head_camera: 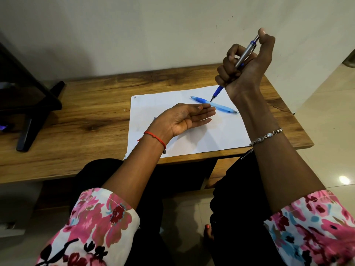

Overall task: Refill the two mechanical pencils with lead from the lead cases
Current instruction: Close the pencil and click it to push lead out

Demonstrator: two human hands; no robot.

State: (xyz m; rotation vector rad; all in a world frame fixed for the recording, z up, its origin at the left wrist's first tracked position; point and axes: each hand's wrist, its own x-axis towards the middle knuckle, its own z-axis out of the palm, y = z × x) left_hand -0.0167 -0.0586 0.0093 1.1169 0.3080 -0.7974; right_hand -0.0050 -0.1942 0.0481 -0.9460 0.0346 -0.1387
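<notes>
My right hand (247, 68) is raised above the table, shut around a silver and blue mechanical pencil (246, 51). Its tip points down toward the paper and my thumb rests on its top end. A second, light-blue mechanical pencil (222, 108) lies on the white sheet of paper (201, 135). My left hand (184, 120) hovers flat over the paper, palm turned up and inward, fingers straight, their tips just left of the blue pencil. A small bluish thing (155, 118) peeks out behind my left hand; I cannot tell what it is.
The paper lies on a wooden table (86, 112) against a pale wall. A black stand (28, 104) occupies the table's left side. The table's right edge drops to a tiled floor (326, 112). My knees are under the front edge.
</notes>
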